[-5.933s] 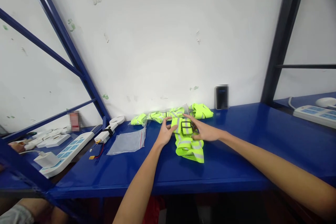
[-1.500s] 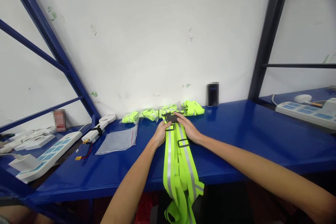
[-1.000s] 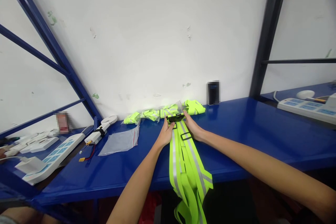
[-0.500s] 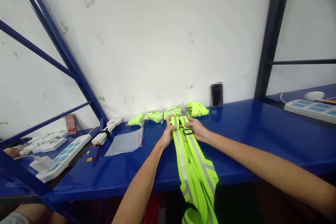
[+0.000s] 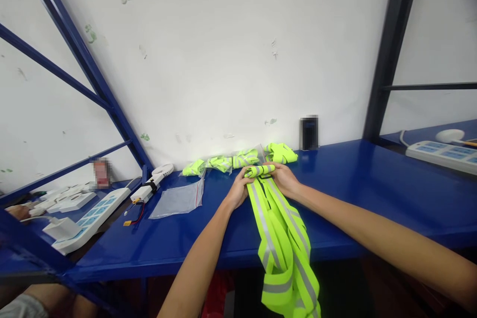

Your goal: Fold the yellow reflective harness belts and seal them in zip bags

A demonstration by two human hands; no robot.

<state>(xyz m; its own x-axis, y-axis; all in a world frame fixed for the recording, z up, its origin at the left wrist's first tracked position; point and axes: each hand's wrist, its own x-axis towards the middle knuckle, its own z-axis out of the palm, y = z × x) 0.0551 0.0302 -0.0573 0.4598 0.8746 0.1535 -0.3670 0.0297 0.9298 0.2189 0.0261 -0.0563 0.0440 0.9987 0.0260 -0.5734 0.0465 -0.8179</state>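
A neon yellow-green reflective vest (image 5: pixel 278 238) made of straps with silver stripes hangs from my hands over the table's front edge. Its top end is folded into a short roll. My left hand (image 5: pixel 238 189) grips the left end of that roll, while my right hand (image 5: pixel 285 179) grips the right end; some fingertips are hidden behind the fabric. Behind my hands, along the wall, lie several bundled reflective vests (image 5: pixel 246 158), some in clear bags. A flat clear zip bag (image 5: pixel 177 201) with a red seal line rests on the table to the left of my left hand.
The blue table (image 5: pixel 346 194) backs onto a white wall. A small white fan (image 5: pixel 163 170) with loose wires and a power strip (image 5: pixel 93 221) are at left. A dark blurred box (image 5: pixel 309 132) stands at the back. Another power strip (image 5: pixel 443 154) lies far right. Another person's hand (image 5: pixel 18 212) shows far left.
The vest's top end has been turned over into a tighter roll, and the black buckle is now mostly covered. The hanging straps have swung slightly right.
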